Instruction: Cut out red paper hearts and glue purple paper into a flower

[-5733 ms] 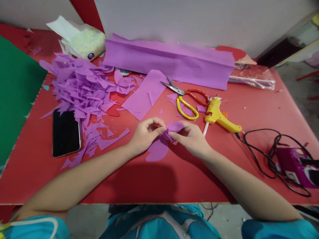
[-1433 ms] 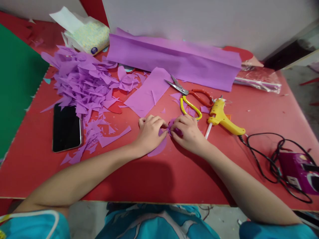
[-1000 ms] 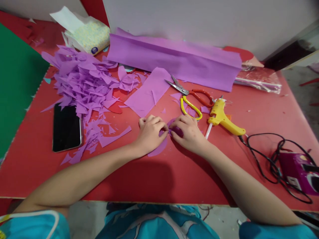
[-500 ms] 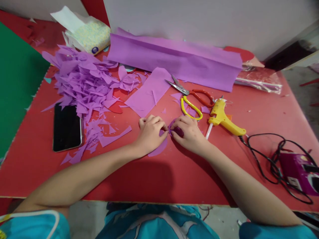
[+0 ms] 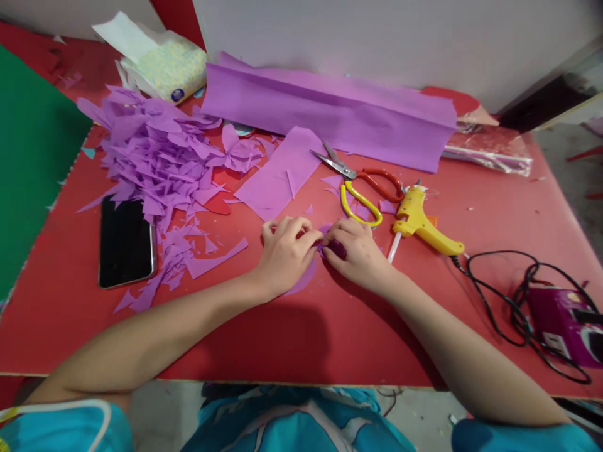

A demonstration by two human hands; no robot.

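Note:
My left hand (image 5: pixel 288 254) and my right hand (image 5: pixel 354 251) meet over the red table, fingertips pinched together. Between them is a cut piece of purple paper (image 5: pixel 304 279), gathered at its middle; its rounded edges show below my left hand and above the fingertips. Both hands are closed on it, though my fingers hide most of the folded part. Scissors (image 5: pixel 351 176) with one red and one yellow handle lie spread just beyond my right hand. To the right of them rests a yellow glue gun (image 5: pixel 419 223) with a glue stick in its back.
A heap of purple paper cutouts (image 5: pixel 155 144) partly covers a black phone (image 5: pixel 126 242) at left. Behind lie a folded purple sheet (image 5: pixel 330 113) and a tissue pack (image 5: pixel 164 66). A black cord (image 5: pixel 518 301) coils beside a purple box (image 5: pixel 565 323) at right.
The fingers of my left hand have shifted slightly right and up against my right fingertips, and less of the purple paper shows below them. My right hand stays almost still.

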